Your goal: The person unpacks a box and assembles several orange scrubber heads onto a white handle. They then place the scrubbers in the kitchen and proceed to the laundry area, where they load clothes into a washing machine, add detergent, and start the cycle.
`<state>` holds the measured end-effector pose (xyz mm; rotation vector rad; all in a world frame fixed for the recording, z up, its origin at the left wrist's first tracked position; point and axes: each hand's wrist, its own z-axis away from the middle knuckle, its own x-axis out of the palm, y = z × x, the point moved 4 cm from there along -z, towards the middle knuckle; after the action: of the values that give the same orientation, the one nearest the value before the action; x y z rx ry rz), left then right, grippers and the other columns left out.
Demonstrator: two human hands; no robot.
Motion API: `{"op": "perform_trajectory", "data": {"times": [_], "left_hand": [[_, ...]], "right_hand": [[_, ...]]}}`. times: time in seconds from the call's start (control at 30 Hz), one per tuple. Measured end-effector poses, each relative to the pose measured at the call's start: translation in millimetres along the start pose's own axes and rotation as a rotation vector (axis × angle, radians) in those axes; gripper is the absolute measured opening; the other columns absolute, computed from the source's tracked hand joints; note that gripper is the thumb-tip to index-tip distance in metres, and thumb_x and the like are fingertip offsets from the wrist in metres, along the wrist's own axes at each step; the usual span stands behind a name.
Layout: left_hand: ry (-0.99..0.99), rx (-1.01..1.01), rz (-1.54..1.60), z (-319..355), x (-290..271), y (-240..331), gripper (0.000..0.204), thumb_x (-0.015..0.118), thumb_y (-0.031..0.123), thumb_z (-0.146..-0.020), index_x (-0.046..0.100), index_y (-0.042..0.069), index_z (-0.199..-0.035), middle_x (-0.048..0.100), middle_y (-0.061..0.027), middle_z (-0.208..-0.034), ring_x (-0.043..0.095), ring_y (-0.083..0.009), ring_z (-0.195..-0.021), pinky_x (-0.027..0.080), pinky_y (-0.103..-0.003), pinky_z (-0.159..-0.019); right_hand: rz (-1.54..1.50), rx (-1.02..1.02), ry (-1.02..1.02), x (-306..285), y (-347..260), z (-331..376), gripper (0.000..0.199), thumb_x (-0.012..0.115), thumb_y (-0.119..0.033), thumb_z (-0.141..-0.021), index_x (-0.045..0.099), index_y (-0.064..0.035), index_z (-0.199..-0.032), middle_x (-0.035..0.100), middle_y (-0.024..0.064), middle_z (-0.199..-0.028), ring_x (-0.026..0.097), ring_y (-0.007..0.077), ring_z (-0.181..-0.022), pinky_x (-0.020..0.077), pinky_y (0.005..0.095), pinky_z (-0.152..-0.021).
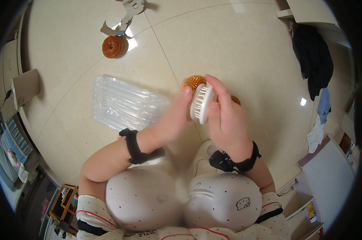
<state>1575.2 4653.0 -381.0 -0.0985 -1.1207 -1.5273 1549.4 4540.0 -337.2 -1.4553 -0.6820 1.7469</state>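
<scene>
The right hand (228, 120) pinches a white brush (201, 103) upright; the left hand (173, 118) presses a copper scouring ball (193, 83) against its bristles.

right hand (229, 120) gripping white brush (201, 103), copper scourer (193, 84)

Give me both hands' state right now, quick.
Left hand: blurred, fingertips on the copper scouring ball; grip cannot be told.
Right hand: closed on the white brush.
</scene>
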Motion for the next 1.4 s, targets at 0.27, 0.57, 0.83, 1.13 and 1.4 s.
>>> {"op": "perform_trajectory", "data": {"times": [0.27, 0.57, 0.83, 1.13, 1.4], "left_hand": [[0.054, -0.104, 0.139, -8.8, -12.0, 9.6, 0.058, 0.03, 0.053, -0.09, 0.032, 0.015, -0.134, 0.043, -0.0041, -0.128, 0.041, -0.0183, -0.119, 0.036, -0.042, -0.096], [0.064, 0.021, -0.083, -4.1, -15.4, 14.2, 0.065, 0.043, 0.046, -0.088, 0.021, 0.011, -0.139, 0.034, -0.0068, -0.133, 0.034, -0.0189, -0.124, 0.026, -0.036, -0.103], [-0.14, 0.361, -0.388, 1.2, -5.4, 13.9, 0.072, 0.052, 0.026, -0.087, 0.009, 0.005, -0.141, 0.029, -0.0123, -0.136, 0.031, -0.0202, -0.125, 0.024, -0.033, -0.104], [0.118, 0.231, -0.292, -7.4, -11.7, 26.2, 0.06, 0.042, 0.033, -0.092, 0.013, 0.012, -0.14, 0.032, -0.0091, -0.133, 0.041, -0.0197, -0.117, 0.045, -0.033, -0.086], [0.372, 0.25, -0.235, -13.7, -16.3, 20.6, 0.047, 0.05, 0.022, -0.089, 0.028, 0.009, -0.129, 0.04, -0.0088, -0.119, 0.049, -0.0166, -0.105, 0.054, -0.032, -0.069]], "right_hand": [[-0.396, 0.229, -0.034, 14.8, 30.8, -7.8, 0.037, 0.038, -0.023, -0.092, 0.039, -0.0069, -0.125, 0.058, 0.0145, -0.084, 0.058, 0.0254, -0.074, 0.0449, 0.0335, -0.068], [-0.872, 0.275, -0.073, 18.4, 42.2, -0.1, 0.033, 0.029, -0.019, -0.096, 0.037, -0.0078, -0.126, 0.053, 0.0076, -0.1, 0.05, 0.0129, -0.091, 0.0397, 0.0276, -0.083], [-0.907, 0.13, -0.033, 16.9, 36.7, -1.9, 0.035, 0.024, -0.02, -0.098, 0.037, -0.0042, -0.127, 0.049, 0.0076, -0.116, 0.047, 0.012, -0.103, 0.0375, 0.0265, -0.091], [-0.966, 0.122, -0.047, 21.1, 43.2, -0.7, 0.055, 0.035, -0.036, -0.094, 0.021, -0.0053, -0.137, 0.043, 0.0065, -0.122, 0.048, 0.0111, -0.092, 0.0406, 0.0251, -0.081], [-0.752, 0.124, -0.033, 47.6, 62.8, -2.6, 0.065, 0.057, 0.002, -0.08, 0.022, -0.003, -0.134, 0.04, 0.0093, -0.127, 0.045, 0.0179, -0.114, 0.0418, 0.0321, -0.091]]}}
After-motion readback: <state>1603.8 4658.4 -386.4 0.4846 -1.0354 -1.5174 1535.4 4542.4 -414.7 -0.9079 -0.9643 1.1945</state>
